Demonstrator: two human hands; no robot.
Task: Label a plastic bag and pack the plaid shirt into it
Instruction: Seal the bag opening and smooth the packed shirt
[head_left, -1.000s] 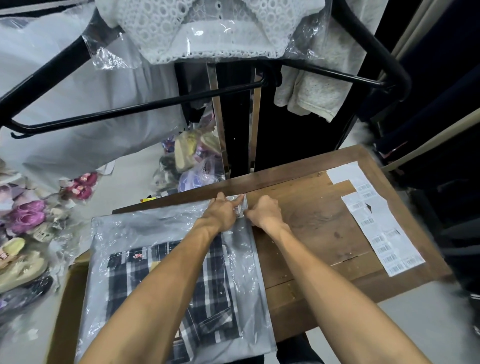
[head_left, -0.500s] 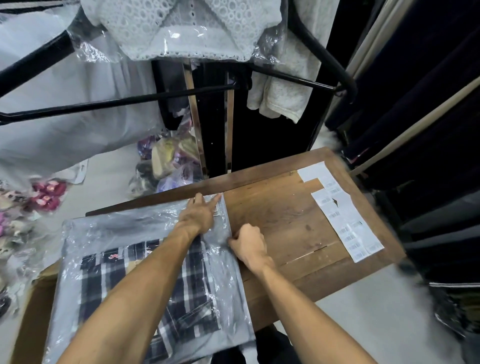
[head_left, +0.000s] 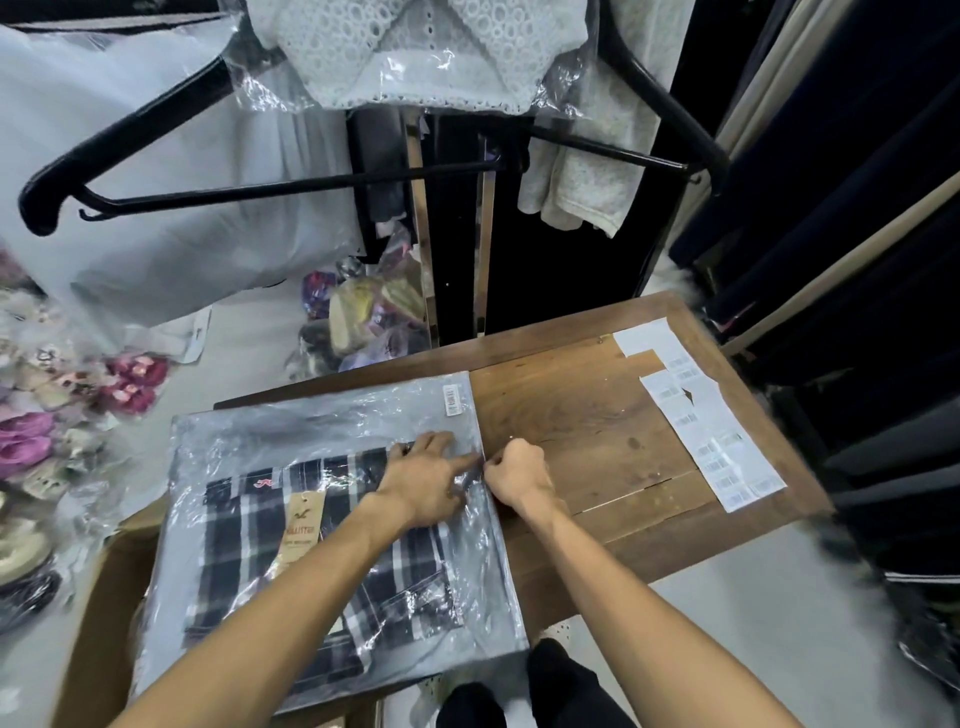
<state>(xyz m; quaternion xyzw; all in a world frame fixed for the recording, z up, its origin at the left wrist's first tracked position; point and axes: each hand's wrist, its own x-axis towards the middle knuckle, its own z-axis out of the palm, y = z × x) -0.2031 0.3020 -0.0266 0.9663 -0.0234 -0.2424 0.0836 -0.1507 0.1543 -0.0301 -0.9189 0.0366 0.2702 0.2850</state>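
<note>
A clear plastic bag (head_left: 291, 431) lies flat on the left half of the wooden table (head_left: 582, 415), partly over a cardboard box. Inside it is the folded black-and-white plaid shirt (head_left: 249, 561) with a tan hang tag (head_left: 301, 530). A small barcode label (head_left: 453, 399) sticks to the bag's far right corner. My left hand (head_left: 423, 486) lies palm down on the bag near its right edge, fingers spread. My right hand (head_left: 517, 473) pinches that right edge of the bag, touching the left fingertips.
Sheets of barcode labels (head_left: 711, 431) lie along the table's right side. A black hanger rack (head_left: 291, 182) with bagged white garments (head_left: 415, 52) hangs overhead. Bagged shoes (head_left: 31, 441) pile up on the floor at left. Dark clothes (head_left: 857, 208) hang at right. A cardboard box (head_left: 104, 597) sits under the bag.
Both hands have slid along the bag's right edge from the far corner toward me. The label at that corner is now uncovered. The camera has shifted.
</note>
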